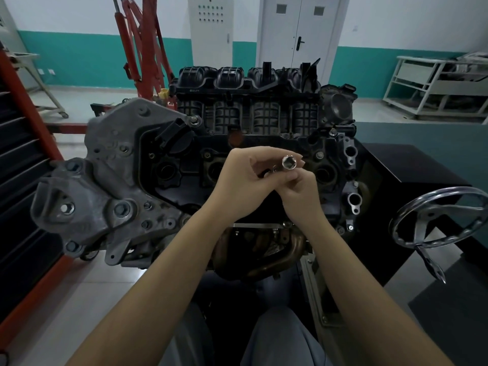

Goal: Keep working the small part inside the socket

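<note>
Standing on a black surface (412, 165): engine (237, 159), chrome handwheel (443, 217). Above it, left hand (237, 186) and right hand (301, 191) pinch one socket (288, 162). Teal-banded wall (87, 59), red hoist (142, 48) behind.

Auto repair workshop / training garage. Evidence: stripped engine (237, 165) mounted on a stand w/ chrome handwheel (438, 217) at its right side; black plastic intake manifold (248, 85) on top, exhaust headers (269, 249) at the near edge. Red engine hoist (142, 46) behind, left. Metal parts rack (435, 88) far right by teal-and-white wall, grey electrical cabinet (210, 30) at back, tiled floor (87, 281).
</note>
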`<state>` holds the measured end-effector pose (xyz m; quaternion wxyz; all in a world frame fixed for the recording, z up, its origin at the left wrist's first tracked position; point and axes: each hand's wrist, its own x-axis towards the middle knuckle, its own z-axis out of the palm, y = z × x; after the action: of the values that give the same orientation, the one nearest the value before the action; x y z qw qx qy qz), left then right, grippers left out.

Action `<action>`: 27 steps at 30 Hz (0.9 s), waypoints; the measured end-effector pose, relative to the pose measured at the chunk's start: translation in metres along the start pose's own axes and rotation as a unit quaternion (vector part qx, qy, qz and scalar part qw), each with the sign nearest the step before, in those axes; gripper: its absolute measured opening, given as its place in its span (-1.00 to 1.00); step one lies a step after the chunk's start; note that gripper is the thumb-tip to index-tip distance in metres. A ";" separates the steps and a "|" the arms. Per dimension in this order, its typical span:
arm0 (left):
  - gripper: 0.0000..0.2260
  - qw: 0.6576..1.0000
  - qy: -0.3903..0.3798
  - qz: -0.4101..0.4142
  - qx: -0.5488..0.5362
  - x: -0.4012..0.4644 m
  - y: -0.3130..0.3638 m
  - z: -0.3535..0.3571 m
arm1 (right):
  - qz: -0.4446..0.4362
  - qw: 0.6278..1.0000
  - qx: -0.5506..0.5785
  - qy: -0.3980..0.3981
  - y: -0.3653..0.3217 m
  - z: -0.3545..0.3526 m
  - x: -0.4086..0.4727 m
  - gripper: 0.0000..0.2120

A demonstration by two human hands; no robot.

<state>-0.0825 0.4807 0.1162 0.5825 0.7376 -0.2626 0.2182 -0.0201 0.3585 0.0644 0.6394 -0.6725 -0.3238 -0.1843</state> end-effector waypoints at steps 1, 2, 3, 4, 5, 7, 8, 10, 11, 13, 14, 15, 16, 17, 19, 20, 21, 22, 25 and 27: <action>-0.76 1.000 -0.007 0.000 -0.013 -0.001 -0.001 0.000 | 0.002 1.000 0.003 0.002 0.002 0.000 0.000 -0.75; -0.75 1.000 -0.007 0.000 -0.012 -0.002 -0.001 0.000 | 0.002 1.000 0.004 0.008 0.003 0.000 0.000 -0.73; -0.75 1.000 0.002 0.001 -0.002 -0.003 -0.002 0.000 | 0.000 1.000 0.003 0.015 0.005 0.000 0.000 -0.70; -0.76 1.000 0.018 0.003 0.013 -0.003 -0.003 0.001 | -0.002 1.000 0.006 0.021 0.006 0.000 0.001 -0.71; -0.77 0.999 0.035 0.007 0.028 -0.002 -0.004 0.001 | -0.007 1.000 0.011 0.021 0.006 0.000 0.001 -0.74; -0.78 0.998 0.051 0.014 0.041 -0.002 -0.005 0.001 | -0.019 0.999 0.018 0.020 0.006 0.000 0.001 -0.82; -0.78 0.998 0.048 0.015 0.038 -0.002 -0.005 0.001 | -0.026 0.999 0.016 0.020 0.006 0.000 0.000 -0.81; -0.75 0.999 0.033 0.014 0.015 -0.001 -0.005 -0.001 | -0.040 0.999 0.000 0.009 0.006 -0.003 0.000 -0.77; -0.74 1.000 0.023 0.014 -0.001 -0.001 -0.005 -0.002 | -0.040 0.999 -0.006 -0.002 0.005 -0.003 0.000 -0.75; -0.73 0.999 0.002 0.016 -0.028 -0.002 -0.006 -0.004 | -0.036 0.999 -0.009 -0.006 0.006 -0.002 0.000 -0.76; -0.74 0.999 -0.004 0.016 -0.029 -0.002 -0.006 -0.005 | -0.033 0.999 -0.008 0.003 0.007 -0.002 0.000 -0.77; -0.76 1.000 -0.001 0.015 -0.020 -0.003 -0.007 -0.005 | -0.031 0.999 -0.005 0.014 0.010 -0.002 -0.001 -0.79; -0.78 1.000 0.009 0.014 -0.004 -0.003 -0.008 -0.005 | -0.028 0.999 -0.004 0.022 0.012 -0.002 -0.002 -0.82; -0.80 1.000 0.023 0.012 0.016 -0.003 -0.008 -0.004 | -0.025 0.999 -0.001 0.027 0.014 -0.002 -0.002 -0.85; -0.83 0.998 0.041 0.010 0.039 -0.003 -0.009 -0.003 | -0.027 0.999 0.008 0.034 0.014 -0.001 -0.004 -0.87; -0.84 0.998 0.043 0.011 0.040 -0.004 -0.008 -0.002 | -0.035 0.999 0.010 0.035 0.013 0.000 -0.004 -0.85; -0.84 0.999 0.041 0.011 0.035 -0.004 -0.008 -0.001 | -0.043 0.999 0.011 0.032 0.012 0.000 -0.004 -0.84; -0.83 0.999 0.037 0.011 0.025 -0.004 -0.008 -0.001 | -0.048 0.998 0.008 0.026 0.010 -0.001 -0.005 -0.83; -0.77 1.000 0.011 0.017 -0.008 -0.004 -0.006 -0.002 | -0.045 0.999 -0.001 0.016 0.011 -0.001 -0.006 -0.86; -0.77 1.000 0.005 0.016 0.002 -0.004 -0.006 -0.001 | -0.030 0.999 0.014 0.034 0.014 0.000 -0.006 -0.86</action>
<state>-0.0819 0.4832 0.1098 0.5785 0.7334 -0.2710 0.2322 -0.0152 0.3575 0.0502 0.6537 -0.6465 -0.3250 -0.2214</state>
